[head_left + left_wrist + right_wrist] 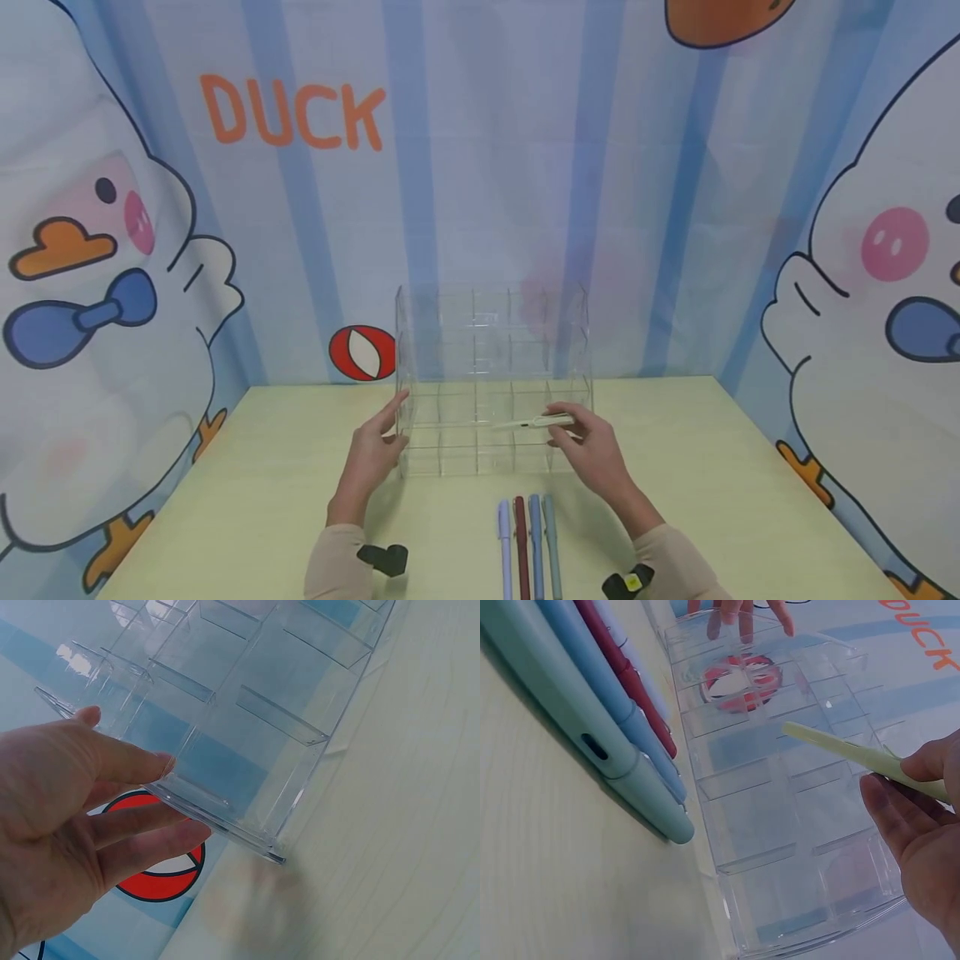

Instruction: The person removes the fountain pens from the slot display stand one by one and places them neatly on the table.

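Note:
A clear acrylic organizer (476, 444) with stepped rows of compartments stands upright on the table. My left hand (372, 454) pinches its left side panel, thumb on one face and fingers on the other, as the left wrist view shows. Between the thumb and fingers of my right hand (596, 450) is a pale yellow-green pen (840, 747), held at its right part. Its free end points left, across the front of the lower compartments on the right half. I see no pens in the organizer.
Several pens lie side by side on the pale table before the organizer: lavender (505, 542), dark red (521, 546), blue (536, 546) and teal (552, 546). Behind the table hangs a striped curtain (487, 167) with duck prints.

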Demonstrator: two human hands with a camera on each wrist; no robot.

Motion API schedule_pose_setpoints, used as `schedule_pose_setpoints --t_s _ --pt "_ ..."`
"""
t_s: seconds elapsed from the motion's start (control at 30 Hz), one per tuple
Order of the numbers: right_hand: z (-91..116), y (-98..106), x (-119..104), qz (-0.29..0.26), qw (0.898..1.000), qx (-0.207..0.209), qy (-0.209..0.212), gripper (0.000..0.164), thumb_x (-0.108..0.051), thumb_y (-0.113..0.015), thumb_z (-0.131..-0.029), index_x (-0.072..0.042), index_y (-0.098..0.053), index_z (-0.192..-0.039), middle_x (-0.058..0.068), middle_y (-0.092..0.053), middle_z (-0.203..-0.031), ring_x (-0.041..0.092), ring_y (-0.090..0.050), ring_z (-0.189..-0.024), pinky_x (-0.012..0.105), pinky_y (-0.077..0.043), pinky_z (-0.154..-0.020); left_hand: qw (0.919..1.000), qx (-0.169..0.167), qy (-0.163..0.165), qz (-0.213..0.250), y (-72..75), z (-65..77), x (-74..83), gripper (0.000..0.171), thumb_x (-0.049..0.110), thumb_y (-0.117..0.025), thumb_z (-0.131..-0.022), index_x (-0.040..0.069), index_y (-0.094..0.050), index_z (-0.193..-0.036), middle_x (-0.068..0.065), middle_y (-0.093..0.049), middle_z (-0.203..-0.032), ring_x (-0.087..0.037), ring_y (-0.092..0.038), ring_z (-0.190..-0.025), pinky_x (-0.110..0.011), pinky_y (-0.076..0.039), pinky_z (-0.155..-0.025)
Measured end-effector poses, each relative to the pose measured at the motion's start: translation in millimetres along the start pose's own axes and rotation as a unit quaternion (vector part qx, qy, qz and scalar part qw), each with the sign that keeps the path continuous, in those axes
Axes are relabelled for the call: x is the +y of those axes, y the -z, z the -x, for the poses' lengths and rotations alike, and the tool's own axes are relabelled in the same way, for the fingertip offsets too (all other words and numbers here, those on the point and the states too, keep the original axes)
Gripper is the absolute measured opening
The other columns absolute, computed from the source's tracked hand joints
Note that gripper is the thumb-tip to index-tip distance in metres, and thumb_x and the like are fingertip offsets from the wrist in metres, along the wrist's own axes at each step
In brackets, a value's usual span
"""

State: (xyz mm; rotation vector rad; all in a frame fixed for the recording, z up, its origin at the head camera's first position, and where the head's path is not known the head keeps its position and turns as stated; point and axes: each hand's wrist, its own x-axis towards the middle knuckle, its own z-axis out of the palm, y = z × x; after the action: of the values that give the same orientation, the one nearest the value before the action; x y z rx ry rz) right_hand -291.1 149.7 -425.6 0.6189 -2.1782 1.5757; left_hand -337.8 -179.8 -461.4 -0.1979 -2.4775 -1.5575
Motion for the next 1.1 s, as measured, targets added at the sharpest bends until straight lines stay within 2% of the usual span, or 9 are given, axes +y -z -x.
schedule_pose_setpoints --t_s 0.2,0.43,0.53,0.63,0.77,0.83,0.87,1.0,1.1 --pt "-2.0 3.9 -7.2 -0.004 0.999 0.010 0.033 0.030 0.011 -0.059 -0.093 0.009 -0.061 -0.123 0.029 -0.063 -0.117 0.038 -0.069 -0.095 0.037 -0.058 -0.078 1.0000 0.003 0.000 -0.006 -0.2 -0.2 -1.3 0.075 -0.006 -0.064 -0.092 0.030 -0.042 -0.154 -0.027 -0.044 -0.149 -0.045 -0.060 -0.117 -0.033 -0.054 -0.066" --pt "-5.6 9.0 -5.4 -0.032 0.998 0.023 0.048 0.035 0.014 -0.058 -0.092 0.012 -0.058 -0.127 0.032 -0.063 -0.112 0.010 -0.069 -0.089 0.043 -0.058 -0.076 0.9998 0.009 -0.007 -0.014 1.8 -0.2 -1.3 0.075 -0.006 -0.065 -0.091 0.029 -0.043 -0.153 -0.026 -0.045 -0.148 -0.046 -0.060 -0.116 -0.033 -0.055 -0.067" --pt "-5.2 10.7 -4.7 -0.041 0.998 0.030 0.048 0.036 0.015 -0.058 -0.092 0.013 -0.056 -0.128 0.033 -0.063 -0.110 0.004 -0.067 -0.087 0.043 -0.058 -0.076 0.9998 0.008 -0.007 -0.016 0.4 -1.0 -2.4 0.075 -0.007 -0.065 -0.090 0.027 -0.043 -0.154 -0.028 -0.045 -0.147 -0.047 -0.060 -0.116 -0.033 -0.055 -0.066" --pt "-5.5 12.1 -3.5 -0.044 0.997 0.041 0.055 0.039 0.015 -0.058 -0.091 0.014 -0.054 -0.129 0.033 -0.064 -0.107 0.006 -0.068 -0.085 0.039 -0.058 -0.074 0.9998 0.006 -0.006 -0.015 -0.6 -0.6 -2.7 0.075 -0.007 -0.065 -0.090 0.026 -0.043 -0.154 -0.029 -0.045 -0.147 -0.048 -0.060 -0.116 -0.033 -0.054 -0.065" --pt "-7.6 15.5 -5.4 -0.056 0.994 0.057 0.073 0.042 0.017 -0.059 -0.090 0.016 -0.052 -0.131 0.035 -0.064 -0.106 0.028 -0.071 -0.087 0.035 -0.058 -0.073 0.9999 0.008 -0.005 -0.013 -0.9 0.2 -1.8 0.074 -0.008 -0.065 -0.090 0.025 -0.044 -0.153 -0.029 -0.045 -0.146 -0.047 -0.060 -0.116 -0.032 -0.054 -0.065" --pt "-8.7 17.8 -7.6 -0.065 0.993 0.065 0.077 0.043 0.017 -0.060 -0.090 0.016 -0.051 -0.132 0.036 -0.064 -0.107 0.033 -0.070 -0.089 0.034 -0.058 -0.072 0.9998 0.010 -0.009 -0.013 -1.0 0.3 -1.0 0.074 -0.008 -0.065 -0.090 0.024 -0.044 -0.153 -0.029 -0.045 -0.146 -0.047 -0.060 -0.115 -0.032 -0.054 -0.065" --pt "-9.0 19.0 -9.0 -0.068 0.992 0.070 0.077 0.044 0.017 -0.060 -0.089 0.015 -0.051 -0.132 0.036 -0.064 -0.108 0.032 -0.070 -0.089 0.033 -0.058 -0.072 0.9998 0.010 -0.010 -0.014 -1.0 0.4 -0.7 0.074 -0.008 -0.065 -0.090 0.024 -0.044 -0.153 -0.028 -0.045 -0.147 -0.047 -0.060 -0.115 -0.032 -0.054 -0.066" --pt "-9.0 24.0 -16.8 -0.074 0.990 0.096 0.067 0.045 0.015 -0.062 -0.089 0.013 -0.052 -0.133 0.035 -0.065 -0.108 0.014 -0.070 -0.088 0.027 -0.057 -0.069 0.9998 0.007 -0.012 -0.015 -0.9 1.0 0.5 0.075 -0.009 -0.064 -0.090 0.024 -0.043 -0.154 -0.029 -0.044 -0.147 -0.048 -0.059 -0.115 -0.032 -0.054 -0.067" --pt "-8.5 27.1 -22.1 -0.079 0.989 0.113 0.063 0.045 0.014 -0.064 -0.089 0.012 -0.053 -0.133 0.035 -0.066 -0.107 0.009 -0.069 -0.087 0.024 -0.055 -0.065 0.9998 0.005 -0.008 -0.016 -1.0 1.1 0.4 0.076 -0.009 -0.064 -0.090 0.026 -0.042 -0.154 -0.028 -0.045 -0.147 -0.047 -0.060 -0.115 -0.032 -0.054 -0.067"
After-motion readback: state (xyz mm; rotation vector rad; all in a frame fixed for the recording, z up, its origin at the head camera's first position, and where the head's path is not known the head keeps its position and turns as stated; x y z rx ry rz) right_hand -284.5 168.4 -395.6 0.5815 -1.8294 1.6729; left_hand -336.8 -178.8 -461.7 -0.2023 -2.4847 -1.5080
